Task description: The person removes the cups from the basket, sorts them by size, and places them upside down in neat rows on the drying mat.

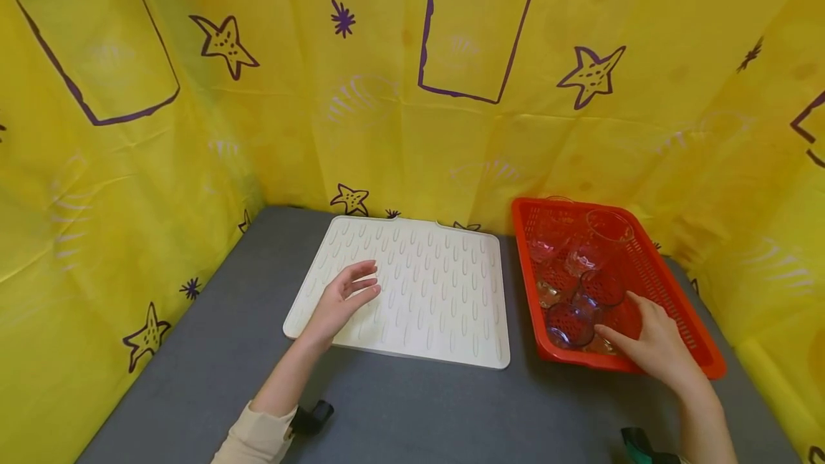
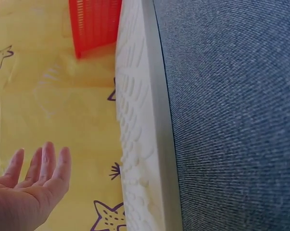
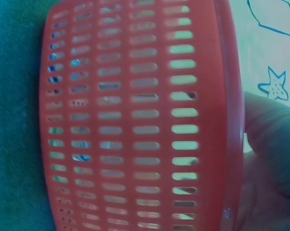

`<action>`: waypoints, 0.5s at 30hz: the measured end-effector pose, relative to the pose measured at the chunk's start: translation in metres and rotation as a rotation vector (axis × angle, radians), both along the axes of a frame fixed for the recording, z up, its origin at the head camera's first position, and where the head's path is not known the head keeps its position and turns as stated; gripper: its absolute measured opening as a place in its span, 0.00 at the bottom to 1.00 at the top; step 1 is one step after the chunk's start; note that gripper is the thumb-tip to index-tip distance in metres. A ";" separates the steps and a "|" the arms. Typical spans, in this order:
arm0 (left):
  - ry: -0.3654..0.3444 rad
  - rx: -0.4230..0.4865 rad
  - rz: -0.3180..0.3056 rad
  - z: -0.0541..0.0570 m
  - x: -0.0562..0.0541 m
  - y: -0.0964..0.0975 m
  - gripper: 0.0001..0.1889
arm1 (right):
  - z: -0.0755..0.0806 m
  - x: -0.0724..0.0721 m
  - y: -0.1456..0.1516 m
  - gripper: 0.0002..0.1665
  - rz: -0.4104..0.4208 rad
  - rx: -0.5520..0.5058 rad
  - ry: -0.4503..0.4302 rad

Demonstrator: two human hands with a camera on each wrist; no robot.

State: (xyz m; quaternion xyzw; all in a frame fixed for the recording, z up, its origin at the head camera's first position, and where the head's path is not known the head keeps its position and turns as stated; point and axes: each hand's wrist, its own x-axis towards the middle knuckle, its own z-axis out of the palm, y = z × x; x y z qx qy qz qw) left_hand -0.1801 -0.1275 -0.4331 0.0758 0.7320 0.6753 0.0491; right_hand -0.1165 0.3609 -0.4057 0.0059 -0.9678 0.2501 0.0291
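My left hand (image 1: 341, 299) hovers over the left part of a white ridged draining board (image 1: 419, 292), its fingers loosely bent around nothing. In the left wrist view the same hand (image 2: 31, 192) is apart from the board's edge (image 2: 159, 144). At the right, my right hand (image 1: 660, 346) reaches over the near rim of a red plastic basket (image 1: 528, 271). Its thumb and fingers are spread beside a clear drinking glass (image 1: 570, 324); contact cannot be made out. The right wrist view has the basket's slotted wall (image 3: 207, 120) in front, with part of the hand (image 3: 272, 144) beyond its rim.
Several other clear glasses, among them a tall glass (image 1: 606, 228) at the back, stand or lie in the basket. A grey cloth-like surface (image 1: 451, 407) bears the board and basket. Yellow patterned fabric (image 1: 387, 142) hangs behind and at both sides.
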 end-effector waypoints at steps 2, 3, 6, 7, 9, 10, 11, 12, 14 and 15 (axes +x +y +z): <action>-0.008 0.005 0.000 -0.002 0.001 -0.001 0.29 | 0.002 -0.001 0.002 0.55 0.020 0.028 -0.050; -0.014 0.007 -0.002 -0.002 0.002 -0.001 0.28 | 0.002 -0.001 0.003 0.56 0.029 0.037 -0.075; -0.022 0.021 -0.008 -0.004 0.004 -0.001 0.29 | 0.003 -0.002 0.005 0.54 0.060 0.054 -0.092; -0.024 0.026 -0.008 -0.004 0.005 -0.001 0.29 | 0.003 -0.002 0.005 0.52 0.066 0.057 -0.093; -0.026 0.033 -0.010 -0.005 0.006 -0.002 0.29 | 0.003 -0.002 0.006 0.50 0.071 0.063 -0.100; -0.024 0.035 -0.011 -0.005 0.006 -0.001 0.29 | 0.004 -0.003 0.006 0.49 0.073 0.067 -0.103; -0.023 0.037 -0.011 -0.006 0.006 -0.001 0.29 | 0.005 -0.004 0.006 0.49 0.069 0.073 -0.115; -0.022 0.038 -0.012 -0.006 0.007 -0.001 0.29 | 0.006 -0.004 0.006 0.50 0.061 0.082 -0.132; -0.024 0.038 -0.013 -0.007 0.008 -0.002 0.29 | 0.006 -0.006 0.006 0.52 0.049 0.101 -0.161; -0.025 0.037 -0.013 -0.007 0.008 -0.002 0.29 | 0.007 -0.007 0.006 0.52 0.045 0.107 -0.172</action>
